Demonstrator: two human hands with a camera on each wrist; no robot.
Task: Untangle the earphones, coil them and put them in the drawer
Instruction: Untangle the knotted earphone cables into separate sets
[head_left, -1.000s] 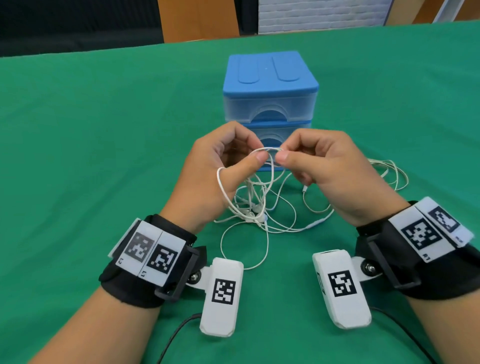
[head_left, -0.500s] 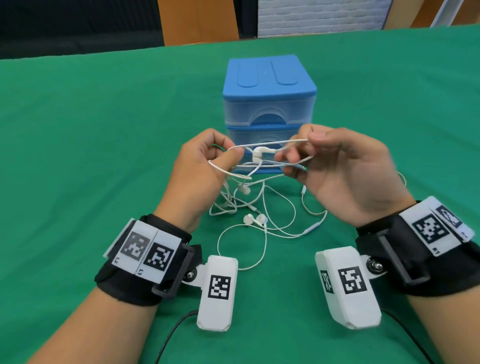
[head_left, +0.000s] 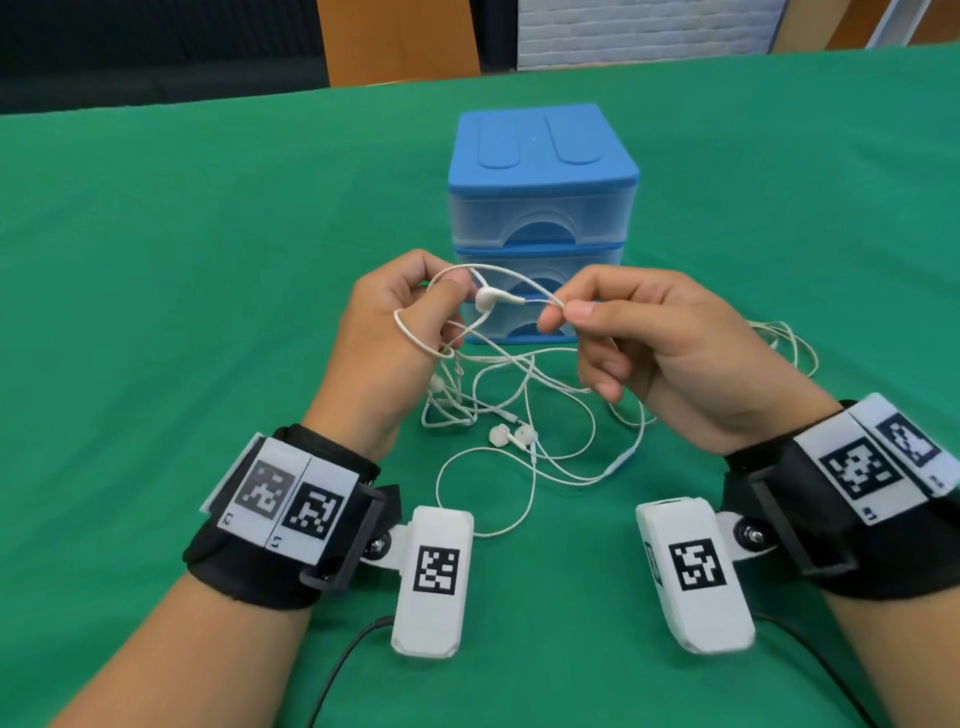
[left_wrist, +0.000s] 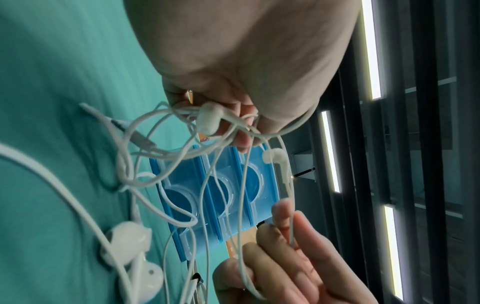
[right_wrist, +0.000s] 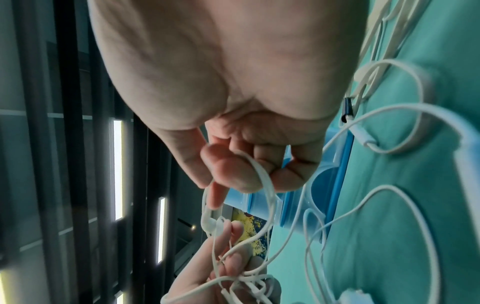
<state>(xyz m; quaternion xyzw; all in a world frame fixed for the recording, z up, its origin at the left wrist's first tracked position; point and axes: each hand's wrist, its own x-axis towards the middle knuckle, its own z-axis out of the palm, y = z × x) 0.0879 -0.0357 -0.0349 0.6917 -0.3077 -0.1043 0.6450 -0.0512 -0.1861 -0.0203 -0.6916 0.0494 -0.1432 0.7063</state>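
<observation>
White tangled earphones (head_left: 511, 395) trail from both raised hands down onto the green cloth. My left hand (head_left: 410, 317) grips several cable loops, with one loop around its fingers. My right hand (head_left: 566, 312) pinches a strand between thumb and forefinger. One earbud (head_left: 488, 300) hangs in the air between the hands, and two more earbuds (head_left: 511, 435) lie on the cloth below. In the left wrist view an earbud (left_wrist: 209, 119) sits against my curled left fingers. The right wrist view shows the cable (right_wrist: 262, 176) running over my right thumb. The blue drawer unit (head_left: 540, 208) stands just behind the hands, its drawers closed.
The table (head_left: 156, 312) is covered in green cloth. More white cable (head_left: 784, 338) lies to the right of my right hand. An inline remote (head_left: 621, 460) rests on the cloth near my right wrist. Black leads run off the wrist cameras toward the near edge.
Both hands have risen slightly and drawn apart, stretching the held strand. An earbud has come up out of the tangle and now hangs between the hands.
</observation>
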